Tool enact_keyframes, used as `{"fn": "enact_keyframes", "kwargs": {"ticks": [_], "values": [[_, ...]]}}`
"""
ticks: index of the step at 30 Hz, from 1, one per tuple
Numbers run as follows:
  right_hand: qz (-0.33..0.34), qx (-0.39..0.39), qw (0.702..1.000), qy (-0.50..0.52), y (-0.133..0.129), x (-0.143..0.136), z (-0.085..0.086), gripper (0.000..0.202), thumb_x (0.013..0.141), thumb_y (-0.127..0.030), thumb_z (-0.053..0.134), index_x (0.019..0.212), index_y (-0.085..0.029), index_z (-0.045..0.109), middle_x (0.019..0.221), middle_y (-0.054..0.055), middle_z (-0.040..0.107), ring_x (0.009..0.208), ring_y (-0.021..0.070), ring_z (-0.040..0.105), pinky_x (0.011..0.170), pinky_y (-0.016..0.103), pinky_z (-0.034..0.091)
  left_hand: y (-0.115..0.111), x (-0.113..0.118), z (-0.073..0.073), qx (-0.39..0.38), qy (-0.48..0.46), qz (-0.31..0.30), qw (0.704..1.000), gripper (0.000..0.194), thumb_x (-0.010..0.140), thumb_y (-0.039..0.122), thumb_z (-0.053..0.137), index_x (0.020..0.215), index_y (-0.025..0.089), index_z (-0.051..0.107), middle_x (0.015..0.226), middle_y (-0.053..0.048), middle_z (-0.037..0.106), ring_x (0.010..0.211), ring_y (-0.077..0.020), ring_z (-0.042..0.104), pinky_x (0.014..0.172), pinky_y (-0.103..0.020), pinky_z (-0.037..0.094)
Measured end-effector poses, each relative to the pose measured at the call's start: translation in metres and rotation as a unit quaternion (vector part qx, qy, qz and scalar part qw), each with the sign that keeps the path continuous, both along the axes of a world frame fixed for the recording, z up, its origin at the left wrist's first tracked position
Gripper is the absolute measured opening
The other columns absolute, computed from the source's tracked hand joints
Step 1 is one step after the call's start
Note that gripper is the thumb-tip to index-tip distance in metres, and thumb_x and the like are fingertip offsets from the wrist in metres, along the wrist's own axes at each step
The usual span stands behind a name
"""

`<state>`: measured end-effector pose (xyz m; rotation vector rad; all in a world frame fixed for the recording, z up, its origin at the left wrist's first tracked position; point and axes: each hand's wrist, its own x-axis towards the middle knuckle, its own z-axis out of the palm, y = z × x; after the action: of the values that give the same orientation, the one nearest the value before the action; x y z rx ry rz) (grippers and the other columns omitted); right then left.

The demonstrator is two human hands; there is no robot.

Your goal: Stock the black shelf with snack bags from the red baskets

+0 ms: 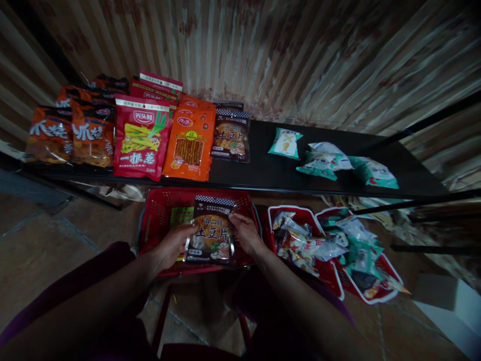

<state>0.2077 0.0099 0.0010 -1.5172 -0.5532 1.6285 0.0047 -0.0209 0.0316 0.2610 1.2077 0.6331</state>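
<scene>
Head view: the held snack packet (209,234) is brown, its top checkered.

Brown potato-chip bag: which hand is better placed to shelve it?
Probably the right hand: holding the brown potato-chip bag higher, it's nearer the matching shelved bags than the left hand.

Black shelf (259,150) is carrying snack bags: orange-and-black packs (92,135) are standing far left, red bags (141,138) are coming next, then orange bags (191,143), then dark brown packs (231,135). Well apart, toward the right, small teal-and-white packets (285,144) are lying loosely spread.
</scene>
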Motion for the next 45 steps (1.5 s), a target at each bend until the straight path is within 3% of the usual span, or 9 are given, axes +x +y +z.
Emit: {"fn": "enact_keyframes", "kwargs": {"ticks": [3, 7, 12, 19, 30, 34, 37, 41, 45], "values": [[-0.015, -0.006, 1.000, -0.005, 0.002, 0.004, -0.005, 0.035, 0.048, -0.044, 0.080, 0.065, -0.017, 0.064, 0.064, -0.002, 0.062, 0.057, 0.0104, 0.053, 0.058, 0.026, 0.045, -0.008, 0.002, -0.003, 0.003, -0.038, -0.037, 0.999, 0.033, 0.065, 0.024, 0.071, 0.095, 0.015, 0.063, 0.086, -0.010, 0.071, 0.077, -0.0235, 0.067, 0.069, -0.033, 0.049], [0.007, -0.041, 0.998, 0.041, 0.000, 0.005, -0.007, 0.031, 0.049, -0.038, 0.081, 0.065, -0.019, 0.063, 0.068, -0.002, 0.064, 0.062, 0.0112, 0.056, 0.064, 0.027, 0.046, -0.014, 0.002, -0.012, -0.019, 0.008, 0.015, 1.000, 0.029, 0.067, 0.020, 0.070, 0.095, 0.017, 0.063, 0.083, -0.007, 0.071, 0.073, -0.0208, 0.067, 0.068, -0.032, 0.050], [0.099, -0.074, 0.991, 0.060, -0.008, 0.003, -0.004, 0.030, 0.051, -0.035, 0.082, 0.068, -0.018, 0.064, 0.070, -0.001, 0.065, 0.065, 0.0114, 0.059, 0.066, 0.027, 0.047, -0.016, -0.002, -0.021, -0.041, 0.039, 0.059, 0.997, 0.029, 0.072, 0.017, 0.066, 0.100, 0.017, 0.060, 0.082, -0.006, 0.071, 0.070, -0.0187, 0.067, 0.066, -0.031, 0.051], [0.202, -0.085, 0.976, 0.017, -0.017, 0.006, -0.007, 0.031, 0.051, -0.031, 0.081, 0.076, -0.018, 0.067, 0.073, -0.001, 0.066, 0.066, 0.0107, 0.059, 0.064, 0.026, 0.047, -0.016, -0.009, -0.017, -0.029, 0.031, 0.073, 0.996, 0.025, 0.077, 0.011, 0.058, 0.102, 0.015, 0.056, 0.080, -0.006, 0.070, 0.065, -0.0170, 0.067, 0.062, -0.029, 0.052], [0.124, -0.067, 0.990, -0.014, -0.020, -0.002, -0.013, 0.034, 0.046, -0.038, 0.082, 0.066, -0.016, 0.066, 0.069, 0.002, 0.066, 0.063, 0.0148, 0.061, 0.059, 0.029, 0.047, -0.018, -0.009, -0.027, -0.037, 0.042, 0.092, 0.994, 0.020, 0.075, 0.015, 0.063, 0.095, 0.015, 0.059, 0.083, -0.007, 0.070, 0.067, -0.0170, 0.066, 0.061, -0.028, 0.052], [0.104, -0.057, 0.993, 0.003, -0.019, -0.004, -0.012, 0.038, 0.046, -0.043, 0.081, 0.065, -0.016, 0.063, 0.062, -0.001, 0.062, 0.058, 0.0122, 0.058, 0.056, 0.025, 0.046, -0.016, -0.008, -0.031, -0.044, 0.037, 0.086, 0.995, 0.018, 0.079, 0.016, 0.059, 0.096, 0.015, 0.057, 0.080, -0.007, 0.070, 0.064, -0.0169, 0.067, 0.060, -0.029, 0.052], [0.122, -0.060, 0.990, 0.021, -0.020, -0.003, -0.011, 0.038, 0.050, -0.043, 0.080, 0.069, -0.016, 0.061, 0.067, -0.002, 0.063, 0.062, 0.0112, 0.060, 0.059, 0.024, 0.049, -0.014, -0.008, -0.031, -0.050, 0.037, 0.087, 0.994, 0.018, 0.082, 0.015, 0.054, 0.100, 0.015, 0.053, 0.079, -0.008, 0.070, 0.063, -0.0173, 0.067, 0.062, -0.031, 0.054], [0.187, -0.129, 0.972, 0.064, -0.024, -0.001, -0.011, 0.043, 0.051, -0.030, 0.083, 0.084, -0.017, 0.058, 0.078, 0.002, 0.068, 0.071, 0.0158, 0.066, 0.070, 0.032, 0.054, -0.012, -0.010, -0.031, -0.061, 0.059, 0.115, 0.990, 0.016, 0.085, 0.013, 0.048, 0.100, 0.016, 0.052, 0.076, -0.006, 0.069, 0.061, -0.0162, 0.066, 0.062, -0.032, 0.054], [0.188, -0.135, 0.968, 0.091, -0.030, -0.003, -0.014, 0.040, 0.057, -0.019, 0.080, 0.090, -0.016, 0.058, 0.074, 0.002, 0.068, 0.071, 0.0160, 0.068, 0.077, 0.034, 0.054, -0.011, -0.010, -0.031, -0.060, 0.063, 0.111, 0.990, 0.014, 0.087, 0.012, 0.044, 0.099, 0.017, 0.051, 0.075, -0.005, 0.068, 0.061, -0.0153, 0.065, 0.061, -0.031, 0.054]]}}
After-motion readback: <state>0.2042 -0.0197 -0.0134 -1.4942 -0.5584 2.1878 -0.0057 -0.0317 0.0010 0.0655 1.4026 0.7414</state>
